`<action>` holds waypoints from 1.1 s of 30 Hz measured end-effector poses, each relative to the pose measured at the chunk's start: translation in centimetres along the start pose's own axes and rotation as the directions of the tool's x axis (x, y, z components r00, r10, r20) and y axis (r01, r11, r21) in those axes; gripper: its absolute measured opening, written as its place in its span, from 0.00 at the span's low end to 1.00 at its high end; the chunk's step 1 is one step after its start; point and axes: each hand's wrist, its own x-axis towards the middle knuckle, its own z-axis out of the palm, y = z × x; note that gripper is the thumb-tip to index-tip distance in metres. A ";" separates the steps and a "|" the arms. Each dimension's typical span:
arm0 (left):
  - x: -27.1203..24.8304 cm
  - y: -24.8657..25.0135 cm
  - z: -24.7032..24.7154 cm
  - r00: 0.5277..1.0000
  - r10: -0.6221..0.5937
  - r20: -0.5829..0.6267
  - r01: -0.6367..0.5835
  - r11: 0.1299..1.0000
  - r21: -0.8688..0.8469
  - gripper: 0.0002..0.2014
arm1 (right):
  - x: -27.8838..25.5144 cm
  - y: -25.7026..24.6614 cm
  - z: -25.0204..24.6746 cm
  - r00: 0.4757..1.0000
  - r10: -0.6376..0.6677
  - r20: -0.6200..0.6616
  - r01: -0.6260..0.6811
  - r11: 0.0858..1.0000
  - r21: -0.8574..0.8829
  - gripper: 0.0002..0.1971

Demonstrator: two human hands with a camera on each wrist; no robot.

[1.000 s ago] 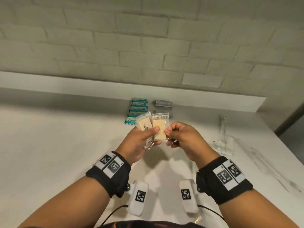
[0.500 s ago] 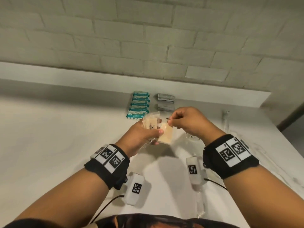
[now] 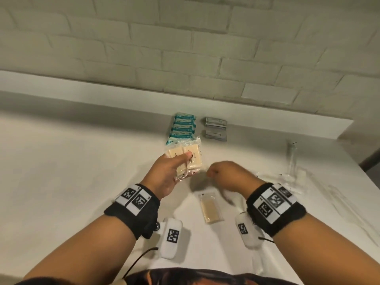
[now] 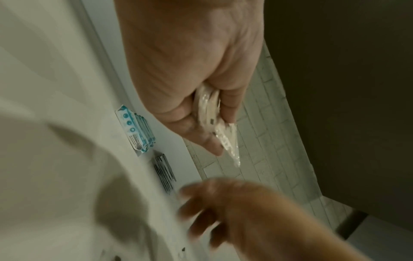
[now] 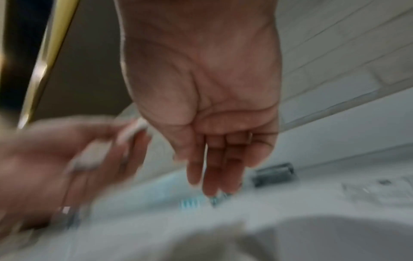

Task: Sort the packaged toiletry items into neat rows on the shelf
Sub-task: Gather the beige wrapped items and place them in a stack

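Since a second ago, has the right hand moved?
Yes: the right hand has left the tan packets and pulled back from the grey packet stacks.

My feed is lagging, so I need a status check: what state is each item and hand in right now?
Left hand: holds tan packets.
Tan packets: fanned in the left grip, off the shelf.
Right hand: fingers relaxed, holding nothing.
Single tan packet: flat on the shelf, apart from the rows.
Teal packets: in a row.
Grey packets: in a short row.
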 end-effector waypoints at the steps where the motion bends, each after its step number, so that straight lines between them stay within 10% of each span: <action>1: -0.1 -0.1 -0.1 1.000 0.006 -0.006 -0.006 1.000 0.014 0.13 | -0.1 -0.2 -1.0 0.996 0.000 -0.093 0.018 0.980 0.199 0.12; 4: -0.5 -0.2 0.3 0.999 0.025 0.039 -0.027 0.998 0.061 0.11 | -1.3 -1.3 -3.2 0.985 -0.034 -0.171 0.135 0.766 0.628 0.08; 9: -0.6 -0.2 1.7 0.995 -0.005 0.097 -0.008 0.991 0.134 0.10 | -1.1 -1.3 -3.0 0.925 -0.028 -0.379 0.281 0.721 0.633 0.10; 13: -0.5 0.1 1.9 0.987 -0.153 0.047 0.149 0.986 0.076 0.19 | -1.2 0.0 -3.5 0.738 -0.263 -0.622 0.496 0.836 0.235 0.06; 16: -0.5 0.0 2.1 0.994 -0.096 0.047 0.091 0.992 0.091 0.12 | -1.8 0.8 -3.2 0.655 -0.582 -0.481 0.571 0.799 -0.188 0.06; 23: -0.6 -0.2 2.7 0.994 0.104 0.016 -0.103 0.934 0.343 0.29 | -2.0 -0.6 -4.5 0.947 -0.134 -0.291 0.257 0.860 0.440 0.16; 33: -1.1 -0.3 1.8 0.994 0.090 0.068 -0.111 0.897 0.429 0.22 | -1.8 -1.3 -6.0 0.987 -0.101 -0.122 0.124 0.972 0.198 0.04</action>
